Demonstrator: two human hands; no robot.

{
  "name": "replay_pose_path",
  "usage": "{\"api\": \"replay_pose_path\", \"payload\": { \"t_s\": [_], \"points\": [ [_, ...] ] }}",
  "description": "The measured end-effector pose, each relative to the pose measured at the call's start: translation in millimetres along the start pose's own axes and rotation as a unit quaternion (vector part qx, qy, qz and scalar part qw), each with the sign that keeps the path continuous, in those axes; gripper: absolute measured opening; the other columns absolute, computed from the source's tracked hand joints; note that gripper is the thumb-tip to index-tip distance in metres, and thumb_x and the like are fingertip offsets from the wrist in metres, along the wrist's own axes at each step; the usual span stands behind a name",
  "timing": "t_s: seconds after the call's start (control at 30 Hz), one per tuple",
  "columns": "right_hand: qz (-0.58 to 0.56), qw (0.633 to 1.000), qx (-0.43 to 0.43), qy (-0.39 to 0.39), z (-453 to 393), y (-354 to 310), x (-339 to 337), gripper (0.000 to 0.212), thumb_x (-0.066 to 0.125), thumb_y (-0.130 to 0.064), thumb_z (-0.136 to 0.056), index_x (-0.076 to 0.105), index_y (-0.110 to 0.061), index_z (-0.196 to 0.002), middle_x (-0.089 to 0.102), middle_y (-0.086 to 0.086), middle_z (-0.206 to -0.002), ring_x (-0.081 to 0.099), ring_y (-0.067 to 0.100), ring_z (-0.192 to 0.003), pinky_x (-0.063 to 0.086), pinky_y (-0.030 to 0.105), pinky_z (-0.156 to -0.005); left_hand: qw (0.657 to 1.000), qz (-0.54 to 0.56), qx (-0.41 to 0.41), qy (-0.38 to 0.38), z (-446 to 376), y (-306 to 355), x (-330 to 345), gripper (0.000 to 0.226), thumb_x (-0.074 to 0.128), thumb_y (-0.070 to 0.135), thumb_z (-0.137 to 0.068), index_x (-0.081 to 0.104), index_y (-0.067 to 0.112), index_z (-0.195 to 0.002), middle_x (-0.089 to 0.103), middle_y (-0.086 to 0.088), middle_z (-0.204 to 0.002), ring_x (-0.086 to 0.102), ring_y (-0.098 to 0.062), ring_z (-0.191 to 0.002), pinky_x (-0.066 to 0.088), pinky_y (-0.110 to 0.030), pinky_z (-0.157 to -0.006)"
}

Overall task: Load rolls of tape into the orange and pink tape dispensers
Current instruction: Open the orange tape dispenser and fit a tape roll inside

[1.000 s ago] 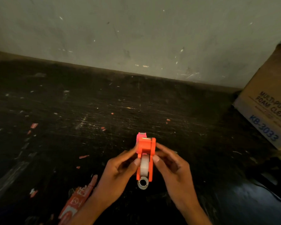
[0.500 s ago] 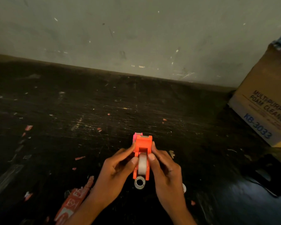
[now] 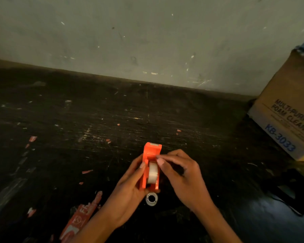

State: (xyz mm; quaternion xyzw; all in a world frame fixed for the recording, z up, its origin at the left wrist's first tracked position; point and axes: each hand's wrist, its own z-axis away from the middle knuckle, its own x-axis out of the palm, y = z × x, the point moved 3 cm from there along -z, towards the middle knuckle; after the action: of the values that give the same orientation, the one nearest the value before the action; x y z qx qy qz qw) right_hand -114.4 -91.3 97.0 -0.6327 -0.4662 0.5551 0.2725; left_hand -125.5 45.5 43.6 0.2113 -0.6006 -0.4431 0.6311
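Observation:
The orange tape dispenser (image 3: 151, 156) is held above the dark table, cutter end pointing away from me. A white roll of tape (image 3: 152, 172) sits in its slot. My left hand (image 3: 128, 188) grips the dispenser from the left and below. My right hand (image 3: 181, 178) is at its right side, thumb on the roll and fingertips pinched at the dispenser's top edge, perhaps on the tape end. A second small tape roll (image 3: 151, 199) lies flat on the table just below the dispenser. The pink dispenser is hidden.
A cardboard box (image 3: 288, 120) printed "foam cleaner" stands at the right against the wall. A red and white printed strip (image 3: 81, 220) lies at the lower left. The scratched dark table (image 3: 77, 128) carries small red scraps. A dark object (image 3: 298, 186) sits at the right.
My right hand has shifted from gripping the dispenser's side to pinching at its upper edge. The pink part seen behind the orange dispenser earlier is out of sight.

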Motion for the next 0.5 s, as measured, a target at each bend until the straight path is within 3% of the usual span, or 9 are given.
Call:
{"api": "replay_pose_path", "payload": {
  "t_s": [0.13,0.23,0.33,0.43,0.5],
  "points": [
    [-0.002,0.997,0.013,-0.071,-6.9,-6.4,-3.2,0.015,0.067,-0.016,-0.084,0.075,-0.027,-0.091,0.066,-0.008,-0.092,0.061,0.005,-0.094,0.048,0.015,-0.082,0.998,-0.06,0.011,0.004,3.0,3.7,0.4,0.041,0.05,0.032,-0.08,0.058,0.034,-0.12,0.072,0.002,-0.111,0.069,-0.009,-0.095,0.052,-0.028,-0.074],
    [0.04,0.995,0.002,-0.094,-10.0,-9.3,-3.3,0.011,0.067,-0.015,-0.084,0.073,-0.024,-0.085,0.065,-0.007,-0.091,0.06,0.006,-0.092,0.048,0.018,-0.081,0.997,-0.08,0.009,0.007,6.0,3.5,0.3,0.046,0.051,0.039,-0.077,0.055,0.035,-0.122,0.067,-0.004,-0.117,0.066,-0.013,-0.095,0.051,-0.03,-0.071],
    [0.098,0.991,-0.059,-0.069,-9.2,-13.0,1.0,0.009,0.065,-0.015,-0.085,0.07,-0.023,-0.087,0.06,-0.007,-0.095,0.057,0.006,-0.093,0.045,0.015,-0.081,0.995,-0.102,0.018,0.01,8.1,6.0,2.8,0.053,0.05,0.047,-0.074,0.052,0.034,-0.125,0.063,-0.005,-0.119,0.061,-0.018,-0.096,0.049,-0.032,-0.071],
    [0.146,0.981,-0.124,-0.03,-11.1,-16.1,0.4,0.009,0.062,-0.018,-0.086,0.068,-0.019,-0.093,0.056,-0.009,-0.111,0.05,0.001,-0.108,0.042,0.01,-0.089,0.991,-0.129,0.019,0.017,8.5,7.4,5.1,0.058,0.058,0.048,-0.068,0.051,0.038,-0.125,0.063,0.001,-0.119,0.06,-0.018,-0.104,0.049,-0.033,-0.073],
    [0.135,0.982,-0.126,-0.03,-14.8,-19.1,-1.7,0.01,0.06,-0.014,-0.088,0.067,-0.017,-0.096,0.061,-0.006,-0.112,0.055,0.0,-0.108,0.047,0.015,-0.091,0.99,-0.142,0.011,0.02,7.4,7.1,5.0,0.059,0.067,0.049,-0.065,0.052,0.042,-0.121,0.062,0.001,-0.119,0.058,-0.018,-0.103,0.048,-0.033,-0.072]
  ]
}}
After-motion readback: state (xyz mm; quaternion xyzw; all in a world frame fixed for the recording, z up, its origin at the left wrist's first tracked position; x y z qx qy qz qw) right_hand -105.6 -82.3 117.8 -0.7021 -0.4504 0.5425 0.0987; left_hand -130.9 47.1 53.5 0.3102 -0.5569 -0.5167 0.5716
